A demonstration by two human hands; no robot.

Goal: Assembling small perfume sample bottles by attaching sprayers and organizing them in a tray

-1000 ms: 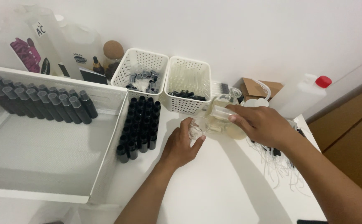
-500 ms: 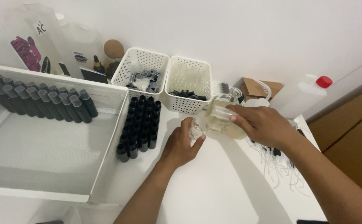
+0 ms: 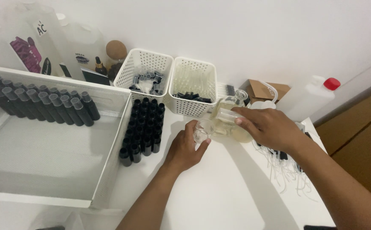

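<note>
Right hand (image 3: 270,127) tilting further, clear flask (image 3: 230,123), pale yellowish liquid

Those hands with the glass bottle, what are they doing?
A person tips a glass flask of pale yellow liquid with the right hand. Its mouth is at a small clear cup, which the left hand holds on the white table. Beside them stands a block of small black bottles. More of those line the back of a white tray, and two white baskets sit behind.
</note>
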